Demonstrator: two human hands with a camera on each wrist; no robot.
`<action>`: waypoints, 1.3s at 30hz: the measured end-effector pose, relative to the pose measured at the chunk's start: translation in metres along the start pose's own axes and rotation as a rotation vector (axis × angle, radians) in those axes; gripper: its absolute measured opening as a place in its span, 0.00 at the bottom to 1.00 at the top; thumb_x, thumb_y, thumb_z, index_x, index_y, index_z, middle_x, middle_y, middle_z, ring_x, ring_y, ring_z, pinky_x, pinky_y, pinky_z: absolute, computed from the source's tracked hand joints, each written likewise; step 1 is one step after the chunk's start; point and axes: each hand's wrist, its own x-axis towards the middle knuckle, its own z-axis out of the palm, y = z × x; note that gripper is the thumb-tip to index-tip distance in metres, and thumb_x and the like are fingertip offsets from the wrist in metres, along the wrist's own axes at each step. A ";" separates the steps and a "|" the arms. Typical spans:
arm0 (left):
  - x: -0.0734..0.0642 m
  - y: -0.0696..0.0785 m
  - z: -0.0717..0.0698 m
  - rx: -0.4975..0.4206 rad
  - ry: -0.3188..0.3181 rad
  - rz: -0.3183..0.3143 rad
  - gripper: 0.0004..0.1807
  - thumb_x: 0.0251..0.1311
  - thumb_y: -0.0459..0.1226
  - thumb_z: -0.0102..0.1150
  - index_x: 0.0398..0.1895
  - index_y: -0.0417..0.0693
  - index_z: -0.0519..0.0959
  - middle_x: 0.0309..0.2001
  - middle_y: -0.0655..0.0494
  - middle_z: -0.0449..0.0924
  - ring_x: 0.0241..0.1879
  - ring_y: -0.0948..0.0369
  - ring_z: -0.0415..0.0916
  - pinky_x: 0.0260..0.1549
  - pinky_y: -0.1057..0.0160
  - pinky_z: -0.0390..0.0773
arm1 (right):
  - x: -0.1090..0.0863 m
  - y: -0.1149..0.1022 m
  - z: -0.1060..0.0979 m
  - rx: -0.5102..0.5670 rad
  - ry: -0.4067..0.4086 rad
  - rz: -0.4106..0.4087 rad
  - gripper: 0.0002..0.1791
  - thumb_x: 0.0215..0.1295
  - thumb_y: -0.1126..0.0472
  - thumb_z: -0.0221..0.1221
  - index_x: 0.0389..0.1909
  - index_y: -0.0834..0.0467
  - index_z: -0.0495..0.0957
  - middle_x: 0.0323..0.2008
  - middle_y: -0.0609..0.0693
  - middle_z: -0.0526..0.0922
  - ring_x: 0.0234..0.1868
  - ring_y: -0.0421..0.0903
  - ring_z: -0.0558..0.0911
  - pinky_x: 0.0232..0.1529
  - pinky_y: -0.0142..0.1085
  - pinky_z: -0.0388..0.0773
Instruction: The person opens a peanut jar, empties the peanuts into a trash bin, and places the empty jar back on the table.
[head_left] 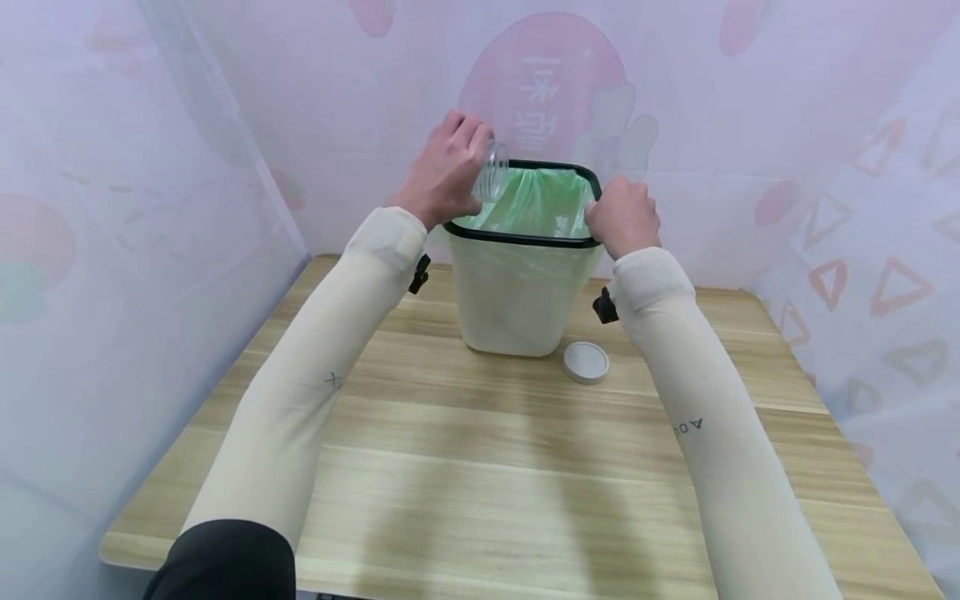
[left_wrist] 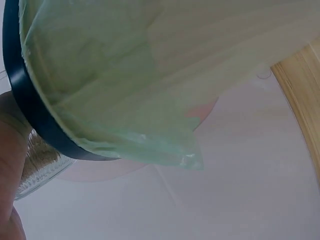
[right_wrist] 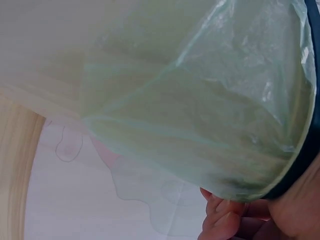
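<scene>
At the bottom of my head view, the pale wood-grain table (head_left: 465, 467) spreads wide, its planks running crosswise. A black cuff (head_left: 225, 558) sits lower left, above it a cream left sleeve (head_left: 277, 425) with a small mark like an X. On the right sleeve (head_left: 720, 467), lower right, I make out what looks like A, O, U, the rest lost round the curve.

Right of centre lies a round white lid (head_left: 586, 362), just beside the foot of a whitish bin (head_left: 517, 300) with a black rim (head_left: 517, 239) and a green bag (head_left: 543, 204). I have the right hand (head_left: 626, 218) gripping the bin at the rim's right side.

Upper centre, the left hand (head_left: 450, 171) grasps a clear glass jar (head_left: 493, 171) at the rim's left side. The jar lies on its side, its long axis roughly across the frame, the visible ribbed end pointing right, toward the bin's opening.

Behind, whitish printed sheeting (head_left: 750, 108) walls the space on three sides; its pink oval (head_left: 491, 83) carries pale characters, too faint for me to read surely.
</scene>
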 end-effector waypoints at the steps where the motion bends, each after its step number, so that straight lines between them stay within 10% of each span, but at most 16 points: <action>1: 0.000 0.000 0.000 0.008 0.007 0.008 0.39 0.45 0.34 0.76 0.62 0.30 0.71 0.59 0.36 0.76 0.62 0.41 0.67 0.68 0.49 0.71 | 0.000 0.000 0.000 0.001 -0.001 0.001 0.15 0.77 0.55 0.48 0.30 0.58 0.71 0.39 0.59 0.78 0.37 0.56 0.78 0.30 0.43 0.77; 39: -0.001 0.001 0.014 0.233 0.205 0.186 0.25 0.66 0.15 0.34 0.59 0.30 0.76 0.56 0.38 0.82 0.61 0.43 0.76 0.68 0.53 0.77 | 0.002 -0.002 0.004 0.007 0.016 -0.004 0.16 0.77 0.55 0.48 0.28 0.56 0.67 0.36 0.57 0.76 0.35 0.55 0.77 0.29 0.42 0.76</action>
